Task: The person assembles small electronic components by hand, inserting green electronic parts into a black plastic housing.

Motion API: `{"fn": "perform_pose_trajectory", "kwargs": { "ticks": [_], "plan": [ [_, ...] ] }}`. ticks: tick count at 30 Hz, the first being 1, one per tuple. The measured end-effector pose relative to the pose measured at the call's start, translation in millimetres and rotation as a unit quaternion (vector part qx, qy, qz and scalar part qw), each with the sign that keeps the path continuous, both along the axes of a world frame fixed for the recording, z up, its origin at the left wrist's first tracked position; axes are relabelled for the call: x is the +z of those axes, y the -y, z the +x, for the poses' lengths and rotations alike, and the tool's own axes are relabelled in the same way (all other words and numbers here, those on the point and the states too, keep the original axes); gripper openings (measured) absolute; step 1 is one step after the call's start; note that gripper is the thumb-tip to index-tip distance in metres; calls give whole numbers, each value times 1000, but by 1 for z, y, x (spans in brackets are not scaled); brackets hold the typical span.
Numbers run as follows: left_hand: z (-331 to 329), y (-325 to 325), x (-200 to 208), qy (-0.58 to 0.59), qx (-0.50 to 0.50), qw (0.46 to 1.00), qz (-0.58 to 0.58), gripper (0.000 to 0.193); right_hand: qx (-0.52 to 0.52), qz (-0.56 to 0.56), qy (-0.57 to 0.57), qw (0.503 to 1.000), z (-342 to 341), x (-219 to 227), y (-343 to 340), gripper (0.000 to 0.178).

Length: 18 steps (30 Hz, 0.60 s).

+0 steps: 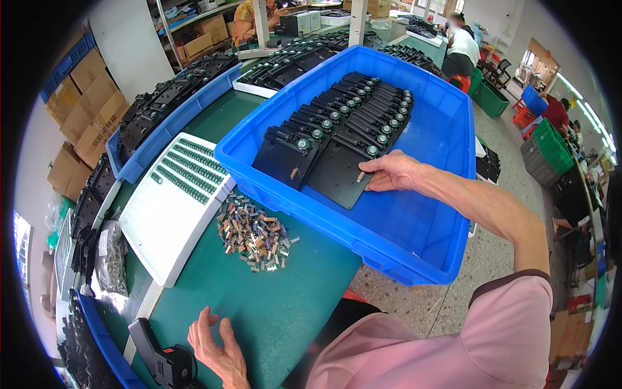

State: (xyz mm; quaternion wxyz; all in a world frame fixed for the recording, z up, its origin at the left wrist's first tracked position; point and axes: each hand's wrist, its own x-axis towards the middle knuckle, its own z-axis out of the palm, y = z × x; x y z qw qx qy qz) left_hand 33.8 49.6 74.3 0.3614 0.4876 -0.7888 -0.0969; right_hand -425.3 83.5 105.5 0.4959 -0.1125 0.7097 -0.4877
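Note:
My right hand (394,172) reaches into a blue plastic bin (414,249) and pinches the near edge of a black flat plate (340,175). This plate lies at the front of one of two overlapping rows of similar black plates (275,155), each with a dark cylinder and a round silver-and-green part at its end. Over the green tabletop (304,272), my left hand (219,347) is empty with its fingers apart. Close to it lies a black tool with a handle (162,356), partly cut off by the picture's rim.
A heap of small metal-and-brown parts (253,233) lies beside the bin. A white tray (162,214) holds rows of small green round parts. Blue trays of black assemblies (172,97) line the left. Cartons (91,97) are stacked behind. Other people (463,45) work farther off.

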Motion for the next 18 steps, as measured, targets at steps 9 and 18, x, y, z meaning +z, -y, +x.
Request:
{"fn": "perform_pose_trajectory", "kwargs": {
  "ticks": [9,18],
  "plan": [
    [3,-1,-2,-8,3,1000,13,32,-16,12,14,1000,4,3,-1,28],
    [2,-1,-1,-1,-4,1000,6,32,-8,15,28,999,4,-1,-4,31]
  ]
}}
